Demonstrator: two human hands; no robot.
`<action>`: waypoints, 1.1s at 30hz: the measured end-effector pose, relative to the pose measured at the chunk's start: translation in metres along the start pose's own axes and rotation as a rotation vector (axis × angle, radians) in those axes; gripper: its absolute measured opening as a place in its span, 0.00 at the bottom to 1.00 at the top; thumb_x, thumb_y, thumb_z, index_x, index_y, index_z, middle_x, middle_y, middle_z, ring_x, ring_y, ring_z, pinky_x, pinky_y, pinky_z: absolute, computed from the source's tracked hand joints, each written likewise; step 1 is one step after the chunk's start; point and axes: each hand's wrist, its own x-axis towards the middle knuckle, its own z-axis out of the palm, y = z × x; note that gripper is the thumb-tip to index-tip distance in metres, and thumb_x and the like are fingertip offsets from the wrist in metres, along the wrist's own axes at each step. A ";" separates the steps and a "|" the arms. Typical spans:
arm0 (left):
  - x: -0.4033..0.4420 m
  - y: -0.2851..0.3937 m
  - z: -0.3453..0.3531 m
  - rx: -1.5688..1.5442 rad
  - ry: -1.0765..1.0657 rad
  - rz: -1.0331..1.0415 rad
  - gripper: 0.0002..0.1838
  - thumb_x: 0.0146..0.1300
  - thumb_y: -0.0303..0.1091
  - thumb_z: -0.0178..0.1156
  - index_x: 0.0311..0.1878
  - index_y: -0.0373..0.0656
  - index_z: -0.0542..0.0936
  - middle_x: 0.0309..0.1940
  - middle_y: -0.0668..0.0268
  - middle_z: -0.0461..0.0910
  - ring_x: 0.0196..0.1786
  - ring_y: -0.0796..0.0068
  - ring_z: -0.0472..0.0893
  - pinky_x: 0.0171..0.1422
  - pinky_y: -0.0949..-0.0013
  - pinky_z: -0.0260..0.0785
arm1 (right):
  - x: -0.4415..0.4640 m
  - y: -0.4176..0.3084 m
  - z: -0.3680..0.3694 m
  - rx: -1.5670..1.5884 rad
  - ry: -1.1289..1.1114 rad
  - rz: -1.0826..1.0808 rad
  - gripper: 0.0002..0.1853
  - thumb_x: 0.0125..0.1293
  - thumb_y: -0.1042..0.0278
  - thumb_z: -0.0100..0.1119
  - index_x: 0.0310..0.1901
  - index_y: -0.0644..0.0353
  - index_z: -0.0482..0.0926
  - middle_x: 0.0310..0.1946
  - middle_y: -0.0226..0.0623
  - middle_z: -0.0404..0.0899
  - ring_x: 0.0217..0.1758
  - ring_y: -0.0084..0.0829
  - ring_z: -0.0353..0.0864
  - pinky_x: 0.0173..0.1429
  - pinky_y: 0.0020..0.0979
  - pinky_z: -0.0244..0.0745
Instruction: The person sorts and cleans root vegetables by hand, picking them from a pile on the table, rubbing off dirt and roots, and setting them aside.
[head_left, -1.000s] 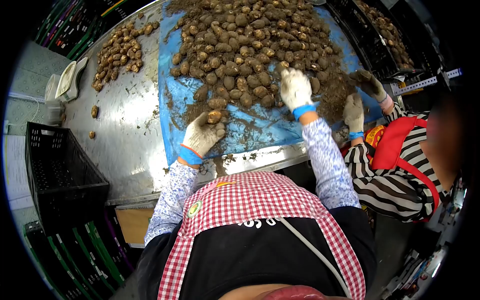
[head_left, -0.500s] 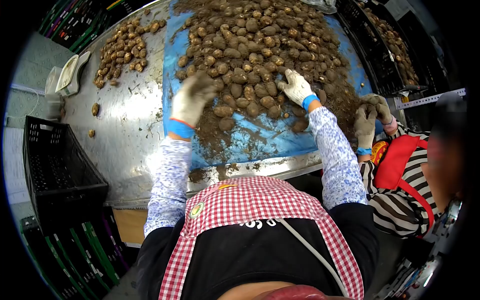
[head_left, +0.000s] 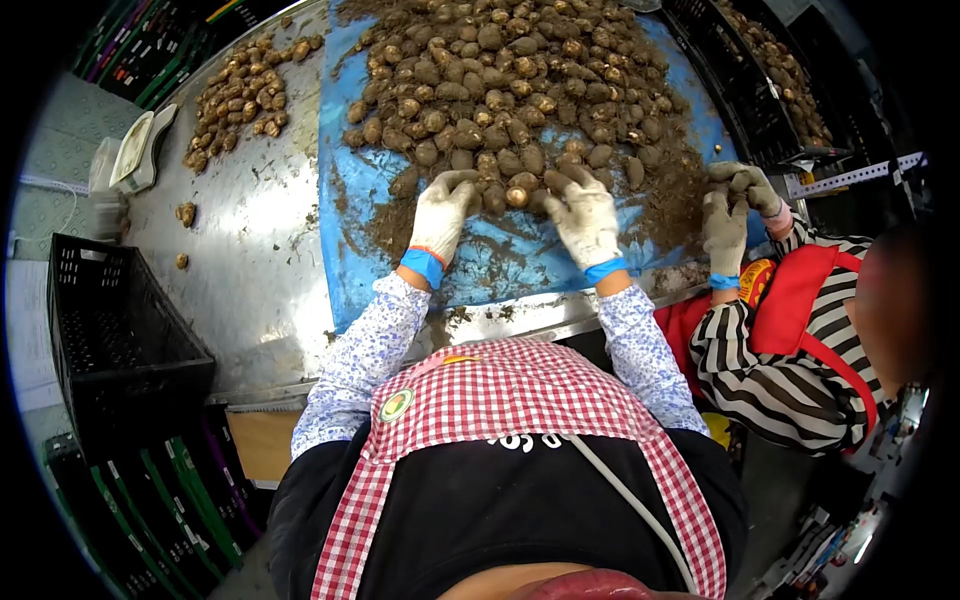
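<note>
A big heap of small, hairy brown taro corms lies on a blue plastic sheet. At the heap's front edge, my left hand, in a soiled white glove, has its fingers curled against a dark taro corm. Opposite it, my right hand, gloved likewise, bends its fingers round another taro corm. Between the two hands sits a corm with a pale cut end. The fingertips of both hands are partly hidden among the corms.
On the metal table, a smaller taro pile and two loose pieces lie left. A scale and a black crate stand at the left edge. Right, a co-worker's gloved hands are near a crate of corms.
My left hand has moved right and my right hand slightly left and towards me, so they are closer together. Some corms at the heap's front have shifted. The co-worker's hands remain close together.
</note>
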 end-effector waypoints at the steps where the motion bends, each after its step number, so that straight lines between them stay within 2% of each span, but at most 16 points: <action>1: -0.006 -0.004 -0.001 0.002 0.007 -0.023 0.16 0.68 0.31 0.55 0.56 0.35 0.76 0.36 0.65 0.80 0.33 0.81 0.76 0.38 0.77 0.70 | 0.006 -0.022 -0.007 0.000 -0.138 0.048 0.16 0.61 0.60 0.63 0.50 0.50 0.80 0.59 0.37 0.75 0.46 0.35 0.81 0.45 0.33 0.82; 5: -0.026 -0.009 -0.005 0.069 0.018 -0.037 0.16 0.67 0.30 0.55 0.56 0.36 0.77 0.35 0.68 0.79 0.29 0.83 0.72 0.35 0.77 0.67 | 0.011 -0.030 0.030 -0.022 -0.346 -0.124 0.22 0.62 0.60 0.61 0.58 0.53 0.74 0.54 0.43 0.75 0.58 0.43 0.73 0.63 0.42 0.69; 8: -0.040 -0.011 -0.014 0.165 0.065 0.112 0.17 0.66 0.29 0.55 0.57 0.35 0.77 0.40 0.65 0.80 0.35 0.81 0.75 0.41 0.76 0.70 | 0.023 -0.037 0.023 -0.083 -0.527 -0.096 0.26 0.62 0.60 0.61 0.62 0.54 0.71 0.55 0.45 0.74 0.59 0.44 0.73 0.61 0.42 0.70; 10: -0.046 -0.015 -0.024 0.234 0.114 0.246 0.18 0.66 0.28 0.55 0.58 0.35 0.76 0.46 0.62 0.81 0.41 0.78 0.79 0.49 0.74 0.73 | 0.007 -0.039 0.017 -0.032 -0.411 -0.134 0.28 0.61 0.62 0.62 0.63 0.55 0.70 0.57 0.44 0.73 0.59 0.43 0.72 0.60 0.42 0.71; 11: -0.047 -0.018 -0.030 0.107 0.121 0.174 0.15 0.65 0.29 0.56 0.53 0.33 0.78 0.50 0.59 0.82 0.52 0.73 0.79 0.59 0.73 0.69 | -0.001 -0.039 0.021 -0.106 -0.430 -0.174 0.27 0.60 0.63 0.61 0.63 0.54 0.70 0.58 0.43 0.73 0.59 0.43 0.72 0.60 0.42 0.71; 13: -0.056 -0.019 -0.033 0.075 0.139 0.113 0.15 0.65 0.29 0.56 0.53 0.33 0.78 0.49 0.59 0.82 0.52 0.72 0.80 0.57 0.73 0.70 | -0.011 -0.040 0.026 -0.209 -0.446 -0.236 0.30 0.61 0.64 0.61 0.65 0.55 0.67 0.61 0.44 0.71 0.60 0.43 0.71 0.61 0.43 0.71; 16: -0.063 -0.009 -0.027 0.051 0.090 0.052 0.16 0.66 0.28 0.55 0.56 0.33 0.76 0.48 0.59 0.81 0.49 0.71 0.81 0.55 0.72 0.72 | 0.013 -0.047 0.023 -0.017 -0.679 0.134 0.30 0.63 0.62 0.60 0.66 0.59 0.66 0.61 0.48 0.71 0.61 0.45 0.72 0.63 0.41 0.71; 18: -0.064 -0.004 -0.020 0.002 0.048 0.039 0.17 0.68 0.28 0.53 0.58 0.33 0.75 0.48 0.59 0.81 0.46 0.74 0.80 0.54 0.72 0.73 | -0.006 -0.017 0.062 0.875 -0.234 0.215 0.31 0.64 0.64 0.59 0.65 0.67 0.63 0.57 0.50 0.74 0.60 0.43 0.75 0.64 0.32 0.73; 19: -0.063 -0.006 -0.017 -0.016 0.038 0.037 0.18 0.72 0.34 0.50 0.60 0.35 0.73 0.43 0.60 0.82 0.42 0.74 0.81 0.49 0.72 0.75 | -0.006 -0.014 0.043 0.667 -0.354 0.120 0.31 0.65 0.64 0.59 0.66 0.67 0.62 0.58 0.49 0.73 0.61 0.41 0.75 0.65 0.32 0.72; 21: -0.063 -0.005 -0.013 -0.197 -0.096 -0.035 0.20 0.74 0.40 0.47 0.59 0.35 0.73 0.36 0.62 0.80 0.36 0.75 0.80 0.41 0.73 0.74 | -0.007 -0.038 -0.013 0.755 -0.480 0.111 0.31 0.66 0.65 0.60 0.67 0.65 0.62 0.58 0.46 0.74 0.61 0.37 0.75 0.65 0.31 0.72; 23: -0.067 0.002 -0.008 -0.379 -0.321 -0.108 0.22 0.76 0.49 0.42 0.51 0.38 0.76 0.24 0.68 0.75 0.23 0.76 0.74 0.27 0.74 0.68 | -0.010 -0.079 -0.048 1.356 -0.480 0.290 0.29 0.66 0.67 0.62 0.66 0.63 0.64 0.56 0.45 0.76 0.59 0.32 0.76 0.63 0.30 0.73; 27: -0.036 -0.034 -0.016 -0.974 -0.860 -0.412 0.22 0.74 0.54 0.44 0.41 0.45 0.76 0.19 0.70 0.74 0.18 0.75 0.73 0.23 0.69 0.69 | -0.024 -0.080 -0.028 0.661 -0.138 -0.059 0.26 0.67 0.63 0.58 0.65 0.61 0.65 0.47 0.48 0.79 0.49 0.40 0.82 0.49 0.34 0.80; 30: -0.057 -0.013 0.006 -0.490 -0.254 -0.485 0.23 0.73 0.56 0.43 0.42 0.46 0.77 0.25 0.66 0.79 0.24 0.73 0.78 0.29 0.68 0.75 | -0.019 -0.098 -0.039 0.489 -0.152 -0.115 0.24 0.66 0.65 0.54 0.63 0.57 0.67 0.41 0.46 0.79 0.33 0.42 0.85 0.30 0.36 0.82; 31: -0.066 -0.007 0.026 -0.427 -0.084 -0.441 0.22 0.75 0.53 0.42 0.41 0.44 0.76 0.19 0.74 0.69 0.15 0.78 0.64 0.17 0.69 0.58 | -0.024 -0.094 -0.027 0.329 -0.021 -0.212 0.23 0.66 0.65 0.52 0.63 0.57 0.67 0.41 0.46 0.79 0.31 0.42 0.84 0.29 0.36 0.81; 32: -0.071 -0.003 0.040 -0.462 0.075 -0.279 0.17 0.75 0.46 0.44 0.44 0.43 0.75 0.26 0.66 0.77 0.20 0.66 0.75 0.23 0.62 0.69 | -0.028 -0.094 -0.018 0.168 0.108 -0.307 0.22 0.67 0.65 0.51 0.62 0.57 0.68 0.41 0.47 0.79 0.29 0.43 0.84 0.29 0.35 0.81; 33: -0.051 -0.047 0.030 -0.083 0.066 0.100 0.15 0.74 0.43 0.46 0.45 0.41 0.74 0.30 0.60 0.79 0.24 0.60 0.78 0.27 0.59 0.72 | -0.034 -0.099 -0.013 0.151 -0.091 -0.091 0.20 0.68 0.66 0.49 0.60 0.57 0.69 0.41 0.47 0.79 0.33 0.44 0.83 0.34 0.40 0.80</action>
